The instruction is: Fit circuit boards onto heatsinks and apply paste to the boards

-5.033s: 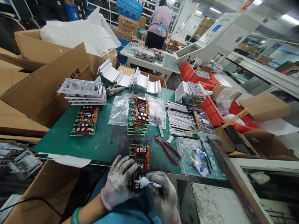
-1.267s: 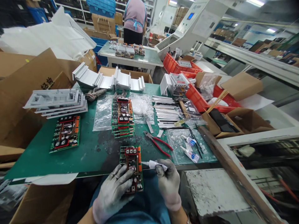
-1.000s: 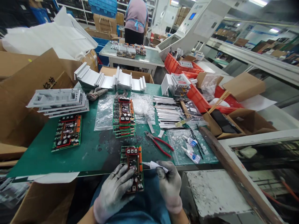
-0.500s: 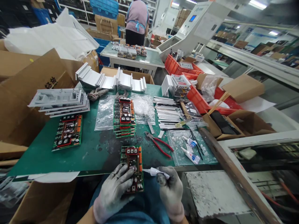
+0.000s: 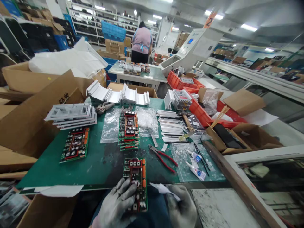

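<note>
My gloved left hand (image 5: 117, 202) grips a green circuit board (image 5: 134, 169) by its left side, fingers lying over its face and the thumb hidden. The near end of the board juts past the table's front edge. To its right, my gloved right hand (image 5: 181, 205) is closed around a small white glue tube (image 5: 163, 189). The tube's nozzle points left, close to the board's right edge but apart from it. The right hand looks blurred. Beyond the board stands a stack of similar circuit boards (image 5: 129, 129); another circuit board (image 5: 74, 144) lies at the left.
Red-handled cutters (image 5: 163, 158) lie right of the board. Two more glue tubes (image 5: 197, 171) rest on a plastic bag. Metal strips (image 5: 171, 125), grey frames (image 5: 72, 114) and white heat sinks (image 5: 129, 95) stand farther back. A person (image 5: 142, 42) stands at another table.
My right hand has moved slightly right and down with the glue tube, its nozzle now farther from the board. The left hand stays on the board. The camera view has tilted up.
</note>
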Motion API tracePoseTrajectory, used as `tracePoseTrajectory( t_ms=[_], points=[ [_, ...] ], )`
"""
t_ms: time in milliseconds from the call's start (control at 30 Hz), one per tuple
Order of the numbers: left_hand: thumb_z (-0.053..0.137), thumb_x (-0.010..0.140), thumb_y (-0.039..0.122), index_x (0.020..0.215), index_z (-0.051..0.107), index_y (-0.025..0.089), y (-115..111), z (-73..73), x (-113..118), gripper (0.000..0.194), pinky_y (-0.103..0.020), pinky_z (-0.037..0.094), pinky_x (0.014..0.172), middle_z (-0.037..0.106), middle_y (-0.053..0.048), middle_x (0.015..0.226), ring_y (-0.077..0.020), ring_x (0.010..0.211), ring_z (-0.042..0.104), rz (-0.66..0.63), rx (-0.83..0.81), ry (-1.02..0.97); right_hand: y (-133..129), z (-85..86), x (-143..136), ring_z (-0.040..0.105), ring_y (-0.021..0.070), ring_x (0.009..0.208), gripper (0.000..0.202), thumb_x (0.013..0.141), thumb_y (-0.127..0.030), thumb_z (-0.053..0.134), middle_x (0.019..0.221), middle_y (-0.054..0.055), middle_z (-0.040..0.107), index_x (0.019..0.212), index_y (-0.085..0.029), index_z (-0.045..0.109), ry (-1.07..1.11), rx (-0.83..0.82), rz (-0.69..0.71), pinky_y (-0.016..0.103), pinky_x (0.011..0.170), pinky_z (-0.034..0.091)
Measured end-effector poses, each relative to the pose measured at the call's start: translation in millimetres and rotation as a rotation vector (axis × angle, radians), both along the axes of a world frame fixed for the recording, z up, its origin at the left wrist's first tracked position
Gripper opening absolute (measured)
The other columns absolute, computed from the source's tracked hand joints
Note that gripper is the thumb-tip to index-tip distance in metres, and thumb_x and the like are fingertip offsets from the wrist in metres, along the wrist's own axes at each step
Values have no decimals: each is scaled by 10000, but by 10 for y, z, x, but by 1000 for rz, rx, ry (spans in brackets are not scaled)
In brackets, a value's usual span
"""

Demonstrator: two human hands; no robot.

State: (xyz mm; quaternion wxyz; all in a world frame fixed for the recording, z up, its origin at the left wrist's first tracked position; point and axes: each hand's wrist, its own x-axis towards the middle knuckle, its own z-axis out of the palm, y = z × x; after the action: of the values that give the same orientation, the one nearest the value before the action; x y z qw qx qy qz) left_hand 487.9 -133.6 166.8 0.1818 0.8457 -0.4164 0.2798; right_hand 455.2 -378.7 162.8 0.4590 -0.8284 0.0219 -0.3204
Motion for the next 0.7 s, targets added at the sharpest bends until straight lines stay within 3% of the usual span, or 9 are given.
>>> tracePoseTrajectory(
  t_ms=[67, 133, 233, 300, 400, 500, 567, 700],
  points=[
    [580, 907, 392, 1104, 652, 261, 33, 244, 110, 247, -328, 356, 1156, 706, -3, 1194, -192, 1230, 570, -9, 30, -74, -51, -63, 44, 702, 230, 731, 301, 876, -514, 599, 829, 74, 729, 864, -226, 690, 126, 104, -240, 294, 618, 541],
    [605, 895, 389, 1084, 659, 282, 71, 512, 296, 224, -333, 369, 1147, 704, 14, 1196, -193, 1212, 583, 18, 29, -119, -74, -100, 155, 698, 256, 756, 391, 842, -584, 593, 843, 90, 738, 874, -209, 699, 218, 214, -348, 311, 630, 532],
    [621, 896, 370, 1098, 617, 258, 118, 861, 705, 232, -389, 469, 1066, 684, -36, 1238, -226, 1217, 591, 112, -118, -113, -27, -99, 404, 694, 262, 739, 418, 801, -603, 613, 814, 82, 744, 865, -201, 705, 222, 331, -255, 319, 635, 532],
    [630, 896, 371, 1085, 566, 226, 135, 1011, 1019, 246, -407, 534, 988, 677, -91, 1242, -246, 1213, 601, 131, -275, -61, 55, -78, 569, 688, 253, 714, 417, 780, -601, 633, 789, 72, 742, 848, -196, 709, 180, 367, -160, 313, 627, 531],
    [632, 884, 364, 1069, 535, 220, 143, 1096, 1434, 254, -380, 591, 889, 672, -107, 1249, -236, 1115, 665, 142, -305, 42, 196, -49, 737, 675, 234, 689, 422, 789, -603, 623, 759, 56, 733, 836, -193, 713, 131, 417, -95, 303, 630, 526],
    [642, 849, 337, 1077, 556, 233, 172, 1063, 1688, 266, -373, 598, 886, 669, -74, 1263, -233, 1086, 681, 186, -221, 103, 292, -33, 807, 662, 221, 682, 425, 800, -611, 606, 738, 41, 722, 810, -201, 714, 101, 459, -112, 294, 644, 515],
    [662, 826, 346, 1107, 570, 243, 235, 1022, 1759, 313, -385, 589, 911, 666, -58, 1269, -248, 1116, 666, 211, -169, 115, 319, -19, 832, 652, 215, 664, 426, 787, -620, 614, 714, 33, 713, 788, -207, 716, 78, 477, -112, 287, 635, 507],
    [721, 765, 469, 1286, 535, 259, 383, 986, 1750, 592, -420, 592, 885, 652, -72, 1276, -312, 1133, 646, 258, -152, 6, 321, 38, 877, 622, 197, 594, 405, 776, -606, 620, 638, 12, 678, 744, -212, 711, 20, 510, -97, 270, 583, 493]
  ],
)
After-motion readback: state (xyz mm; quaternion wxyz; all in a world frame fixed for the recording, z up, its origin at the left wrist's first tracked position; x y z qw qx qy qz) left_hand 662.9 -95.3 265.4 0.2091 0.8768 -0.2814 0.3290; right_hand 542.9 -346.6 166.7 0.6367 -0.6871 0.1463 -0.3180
